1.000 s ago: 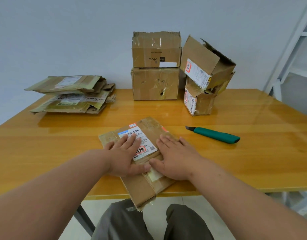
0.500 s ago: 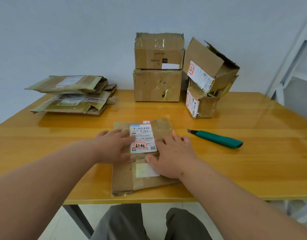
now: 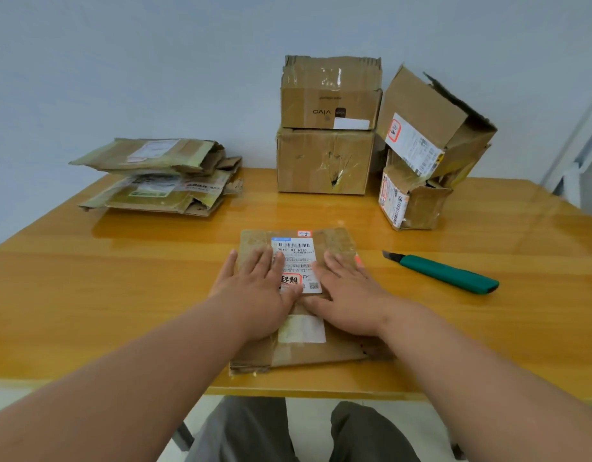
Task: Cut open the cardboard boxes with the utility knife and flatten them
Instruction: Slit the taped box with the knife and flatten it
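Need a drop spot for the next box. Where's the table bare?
Bare: left front, between the flat stack and left hand; right front, nearer than the knife; middle strip between the pressed box and box stacks. Crowded: back edge, and centre front under both hands, right hand included.

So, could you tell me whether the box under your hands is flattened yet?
Flattened: the box lies flat on the table, both hands pressing it.
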Tool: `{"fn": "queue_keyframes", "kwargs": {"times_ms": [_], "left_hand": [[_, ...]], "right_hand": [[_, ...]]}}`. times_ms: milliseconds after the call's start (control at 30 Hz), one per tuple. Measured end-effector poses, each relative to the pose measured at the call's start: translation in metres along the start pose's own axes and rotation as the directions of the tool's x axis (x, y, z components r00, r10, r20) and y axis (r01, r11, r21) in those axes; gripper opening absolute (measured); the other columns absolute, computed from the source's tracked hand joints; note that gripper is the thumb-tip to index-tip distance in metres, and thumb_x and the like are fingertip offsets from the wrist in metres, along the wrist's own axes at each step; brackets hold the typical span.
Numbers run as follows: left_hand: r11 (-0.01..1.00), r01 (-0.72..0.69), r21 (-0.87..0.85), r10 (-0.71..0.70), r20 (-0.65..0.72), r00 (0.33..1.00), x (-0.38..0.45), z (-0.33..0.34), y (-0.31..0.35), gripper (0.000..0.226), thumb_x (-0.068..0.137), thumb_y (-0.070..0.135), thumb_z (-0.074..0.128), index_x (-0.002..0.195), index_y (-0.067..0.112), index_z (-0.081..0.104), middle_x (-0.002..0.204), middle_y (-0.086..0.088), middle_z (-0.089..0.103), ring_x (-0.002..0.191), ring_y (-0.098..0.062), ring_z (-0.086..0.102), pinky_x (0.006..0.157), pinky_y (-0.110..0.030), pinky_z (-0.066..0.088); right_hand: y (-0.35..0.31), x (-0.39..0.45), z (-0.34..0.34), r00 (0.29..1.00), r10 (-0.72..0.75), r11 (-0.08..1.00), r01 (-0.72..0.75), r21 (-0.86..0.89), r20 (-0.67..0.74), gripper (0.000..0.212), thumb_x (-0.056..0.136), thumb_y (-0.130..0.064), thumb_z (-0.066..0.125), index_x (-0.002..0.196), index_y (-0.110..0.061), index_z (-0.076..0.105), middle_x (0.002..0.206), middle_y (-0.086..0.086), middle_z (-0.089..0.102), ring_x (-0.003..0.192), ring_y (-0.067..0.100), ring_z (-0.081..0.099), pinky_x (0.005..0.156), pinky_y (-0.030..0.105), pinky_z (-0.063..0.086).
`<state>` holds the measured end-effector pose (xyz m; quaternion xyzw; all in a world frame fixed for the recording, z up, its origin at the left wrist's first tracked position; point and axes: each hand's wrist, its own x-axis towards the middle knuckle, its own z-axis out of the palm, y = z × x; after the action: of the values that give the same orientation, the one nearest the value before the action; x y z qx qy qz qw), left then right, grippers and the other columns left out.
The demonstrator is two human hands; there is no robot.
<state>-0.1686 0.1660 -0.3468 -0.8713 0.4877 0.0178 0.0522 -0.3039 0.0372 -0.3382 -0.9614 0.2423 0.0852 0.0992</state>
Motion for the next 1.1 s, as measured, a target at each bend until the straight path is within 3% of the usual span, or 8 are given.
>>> {"fn": "queue_keyframes", "kwargs": {"times_ms": [133, 300, 500, 633, 767, 833, 933, 1100], "left_hand": [[0.999, -0.026, -0.038, 0.020, -0.137, 0.990, -0.010, 0.000, 0.009, 0.071, 0.096, 0.060, 0.011, 0.153, 0.018, 0.011, 0.161, -0.002, 0.004, 0.146, -0.021, 0.002, 0.116, -0.042, 0.010], [0.982, -0.084, -0.168, 0.089, 0.021, 0.996, -0.029, 0.007, 0.008, 0.098, 0.073, 0.081, -0.009, 0.152, 0.024, -0.014, 0.160, 0.000, -0.020, 0.145, -0.016, -0.022, 0.115, -0.036, -0.012], [0.988, -0.087, -0.126, 0.088, -0.004, 0.996, -0.031, 0.009, 0.010, 0.101, 0.068, 0.085, -0.013, 0.151, 0.026, -0.018, 0.160, 0.001, -0.021, 0.145, -0.014, -0.024, 0.115, -0.037, -0.014], [0.994, -0.073, -0.082, 0.069, -0.051, 0.996, -0.037, 0.008, 0.012, 0.099, 0.070, 0.082, -0.015, 0.153, 0.029, -0.008, 0.162, 0.006, -0.011, 0.147, -0.015, -0.010, 0.117, -0.041, -0.002], [0.987, -0.138, -0.076, 0.122, -0.186, 0.975, -0.048, 0.008, 0.014, 0.085, 0.082, 0.077, 0.001, 0.153, 0.030, 0.010, 0.161, 0.007, 0.008, 0.146, -0.016, 0.006, 0.116, -0.040, 0.011], [0.977, -0.176, -0.118, 0.164, -0.105, 0.981, -0.056, 0.008, 0.009, 0.095, 0.078, 0.084, 0.004, 0.155, 0.028, 0.002, 0.162, 0.008, -0.002, 0.148, -0.012, -0.004, 0.117, -0.037, -0.002], [0.960, -0.247, -0.131, 0.253, 0.027, 0.967, -0.068, 0.003, 0.001, 0.117, 0.064, 0.097, 0.011, 0.153, 0.026, -0.012, 0.160, 0.007, -0.020, 0.145, -0.012, -0.021, 0.111, -0.032, -0.015], [0.959, -0.277, -0.057, 0.283, 0.226, 0.932, -0.073, -0.020, -0.006, 0.127, 0.062, 0.091, 0.049, 0.150, 0.031, -0.020, 0.156, 0.012, -0.029, 0.143, -0.012, -0.026, 0.118, -0.051, -0.008]], "right_hand": [[0.011, -0.010, 0.003, 0.999, -0.009, 0.999, 0.007, -0.038, -0.051, 0.087, 0.091, -0.076, 0.021, 0.157, -0.026, -0.006, 0.164, -0.002, -0.015, 0.150, 0.014, -0.014, 0.115, 0.031, -0.014], [0.005, -0.018, 0.010, 0.992, 0.061, 0.990, -0.074, -0.118, -0.109, 0.091, 0.081, -0.079, -0.001, 0.157, -0.029, -0.005, 0.164, -0.005, -0.016, 0.150, 0.017, -0.016, 0.120, 0.042, -0.012], [0.001, -0.033, 0.020, 0.982, 0.024, 0.996, -0.039, -0.077, -0.189, 0.070, 0.094, -0.069, 0.009, 0.156, -0.036, 0.005, 0.165, -0.009, -0.007, 0.151, 0.012, -0.011, 0.118, 0.043, -0.013], [0.000, -0.035, 0.018, 0.989, 0.054, 0.994, -0.066, -0.082, -0.140, 0.070, 0.094, -0.069, 0.005, 0.156, -0.037, 0.002, 0.165, -0.010, -0.010, 0.150, 0.012, -0.012, 0.118, 0.049, -0.015], [-0.006, -0.040, 0.019, 0.977, 0.090, 0.991, -0.106, -0.077, -0.191, 0.068, 0.093, -0.069, 0.007, 0.154, -0.038, 0.009, 0.165, -0.009, -0.002, 0.151, 0.017, -0.008, 0.117, 0.053, -0.015], [-0.009, -0.047, 0.020, 0.957, 0.073, 0.990, -0.103, -0.095, -0.281, 0.063, 0.095, -0.066, 0.013, 0.150, -0.038, 0.024, 0.161, -0.005, 0.018, 0.150, 0.023, 0.005, 0.118, 0.053, -0.009], [-0.015, -0.057, 0.018, 0.906, -0.040, 0.983, -0.039, -0.178, -0.422, 0.049, 0.098, -0.058, 0.022, 0.133, -0.034, 0.046, 0.134, -0.005, 0.046, 0.130, 0.024, 0.037, 0.117, 0.047, 0.011], [-0.013, -0.073, 0.017, 0.947, -0.061, 0.996, 0.037, -0.081, -0.316, 0.056, 0.097, -0.062, 0.022, 0.145, -0.036, 0.037, 0.144, -0.009, 0.043, 0.131, 0.018, 0.037, 0.113, 0.038, 0.026]]}}
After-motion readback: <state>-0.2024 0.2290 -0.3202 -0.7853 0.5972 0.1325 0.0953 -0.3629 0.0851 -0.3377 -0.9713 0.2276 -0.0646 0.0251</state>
